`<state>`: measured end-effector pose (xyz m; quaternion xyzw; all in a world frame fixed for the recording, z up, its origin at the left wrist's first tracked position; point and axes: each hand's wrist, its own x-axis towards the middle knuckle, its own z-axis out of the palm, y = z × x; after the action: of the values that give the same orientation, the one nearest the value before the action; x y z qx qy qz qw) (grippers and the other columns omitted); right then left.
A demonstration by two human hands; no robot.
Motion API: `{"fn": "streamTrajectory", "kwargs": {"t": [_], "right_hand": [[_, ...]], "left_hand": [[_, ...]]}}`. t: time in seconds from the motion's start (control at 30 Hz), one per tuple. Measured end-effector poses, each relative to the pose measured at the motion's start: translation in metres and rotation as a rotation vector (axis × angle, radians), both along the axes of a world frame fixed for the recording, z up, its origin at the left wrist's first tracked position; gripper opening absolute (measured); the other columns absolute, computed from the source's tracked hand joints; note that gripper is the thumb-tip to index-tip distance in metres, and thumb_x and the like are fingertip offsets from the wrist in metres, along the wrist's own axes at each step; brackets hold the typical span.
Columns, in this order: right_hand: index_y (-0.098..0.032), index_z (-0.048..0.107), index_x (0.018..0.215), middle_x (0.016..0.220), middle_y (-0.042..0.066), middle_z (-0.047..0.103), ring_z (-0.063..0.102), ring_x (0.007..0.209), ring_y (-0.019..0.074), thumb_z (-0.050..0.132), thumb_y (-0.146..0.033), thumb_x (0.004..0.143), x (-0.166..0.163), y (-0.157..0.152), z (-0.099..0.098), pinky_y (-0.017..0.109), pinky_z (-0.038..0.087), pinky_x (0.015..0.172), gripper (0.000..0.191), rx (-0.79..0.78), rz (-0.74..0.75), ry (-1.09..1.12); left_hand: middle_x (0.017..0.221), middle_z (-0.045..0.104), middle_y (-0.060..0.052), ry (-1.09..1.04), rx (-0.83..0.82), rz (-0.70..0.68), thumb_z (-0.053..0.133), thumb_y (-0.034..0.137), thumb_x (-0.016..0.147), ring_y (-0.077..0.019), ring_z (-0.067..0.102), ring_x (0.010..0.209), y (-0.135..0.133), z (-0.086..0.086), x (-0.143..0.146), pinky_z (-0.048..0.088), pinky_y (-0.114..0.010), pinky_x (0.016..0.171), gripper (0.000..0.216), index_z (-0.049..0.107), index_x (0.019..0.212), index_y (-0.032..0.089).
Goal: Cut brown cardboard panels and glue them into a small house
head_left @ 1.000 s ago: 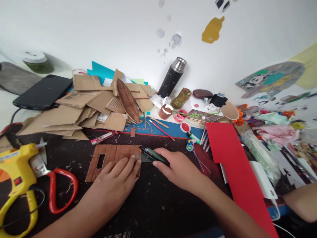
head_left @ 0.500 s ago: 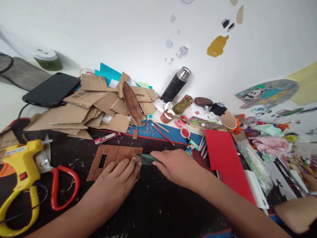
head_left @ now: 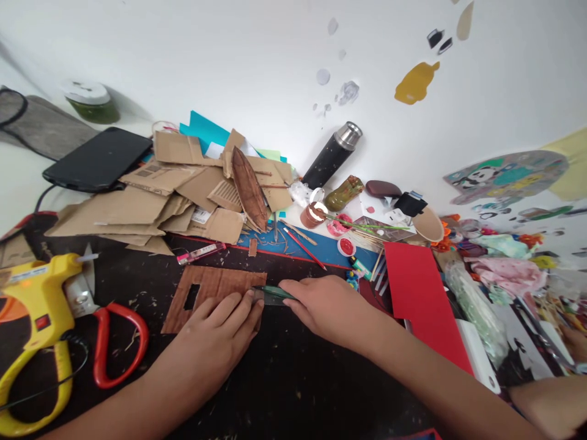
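My left hand (head_left: pixel 217 333) lies over a brown, wood-look cardboard piece (head_left: pixel 217 278), its fingers laid flat near the right side. Under the fingertips is a clear ruler (head_left: pixel 275 300), reaching right past the cardboard edge; the thumb is hidden. My right hand (head_left: pixel 325 302) is closed around a slim dark green pen-like tool (head_left: pixel 271 290). Its pointed tip touches or hovers just over the cardboard's right part, along the ruler; whether it is a pen or a blade I cannot tell. A small rectangular hole is cut in the cardboard's left part.
At left lie a yellow glue gun (head_left: pixel 46 299) and red-handled scissors (head_left: pixel 103 345). Cardboard scraps (head_left: pixel 123 211) are piled behind, beside a black flask (head_left: pixel 332 156). Red paper (head_left: pixel 422 293) lies right of my arm. Another person's arm (head_left: pixel 550 400) shows at lower right.
The whole view has shifted slightly to the right. Both hands, the ruler and the green tool keep nearly the same places on the cardboard.
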<state>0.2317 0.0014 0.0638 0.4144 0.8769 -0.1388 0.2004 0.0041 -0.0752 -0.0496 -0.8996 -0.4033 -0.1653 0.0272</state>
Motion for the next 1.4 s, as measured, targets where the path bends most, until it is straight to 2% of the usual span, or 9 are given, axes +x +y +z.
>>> {"fn": "streamTrajectory", "kwargs": {"t": [0.17, 0.47, 0.8, 1.07, 1.4], "right_hand": [[-0.021, 0.066, 0.124, 0.101, 0.007, 0.080, 0.074, 0.079, 0.0227, 0.054, -0.031, 0.111, -0.0037, -0.0009, -0.0001, 0.033, 0.028, 0.056, 0.021, 0.016, 0.009, -0.050], [-0.020, 0.066, 0.126, 0.097, 0.008, 0.078, 0.073, 0.077, 0.0229, 0.055, -0.025, 0.109, -0.0080, 0.0026, 0.0048, 0.032, 0.035, 0.057, 0.021, 0.029, 0.064, -0.098], [-0.020, 0.068, 0.126, 0.099, 0.009, 0.079, 0.072, 0.077, 0.0233, 0.055, -0.028, 0.110, -0.0037, 0.0039, 0.0046, 0.033, 0.035, 0.058, 0.022, -0.002, 0.019, -0.061], [-0.020, 0.067, 0.125, 0.102, 0.009, 0.080, 0.074, 0.082, 0.0239, 0.054, -0.030, 0.111, -0.0018, 0.0048, 0.0047, 0.033, 0.036, 0.059, 0.022, -0.019, 0.028, -0.057], [-0.020, 0.067, 0.127, 0.101, 0.008, 0.079, 0.074, 0.080, 0.0228, 0.053, -0.030, 0.111, -0.0026, 0.0028, 0.0060, 0.032, 0.034, 0.058, 0.023, -0.025, 0.019, -0.067]], "left_hand": [[0.133, 0.076, -0.012, 0.007, 0.011, -0.005, 0.051, 0.018, 0.102, -0.0309, 0.062, 0.119, 0.0007, 0.0013, 0.0004, 0.047, -0.046, 0.096, 0.041, 0.074, 0.136, 0.018], [0.129, 0.078, -0.012, -0.007, 0.005, 0.000, 0.050, 0.019, 0.105, -0.0303, 0.063, 0.118, 0.0019, 0.0028, 0.0005, 0.046, -0.045, 0.096, 0.038, 0.075, 0.134, 0.017], [0.133, 0.076, -0.012, -0.025, -0.040, 0.006, 0.055, 0.024, 0.104, -0.0308, 0.063, 0.122, 0.0000, 0.0007, -0.0013, 0.047, -0.045, 0.099, 0.038, 0.074, 0.136, 0.021], [0.127, 0.078, -0.013, -0.041, -0.008, -0.002, 0.052, 0.019, 0.105, -0.0303, 0.064, 0.118, 0.0035, 0.0050, 0.0008, 0.045, -0.044, 0.098, 0.037, 0.076, 0.133, 0.019], [0.129, 0.077, -0.013, -0.035, -0.032, 0.001, 0.052, 0.020, 0.105, -0.0299, 0.064, 0.120, 0.0032, 0.0044, 0.0005, 0.046, -0.043, 0.098, 0.037, 0.075, 0.135, 0.020]]}}
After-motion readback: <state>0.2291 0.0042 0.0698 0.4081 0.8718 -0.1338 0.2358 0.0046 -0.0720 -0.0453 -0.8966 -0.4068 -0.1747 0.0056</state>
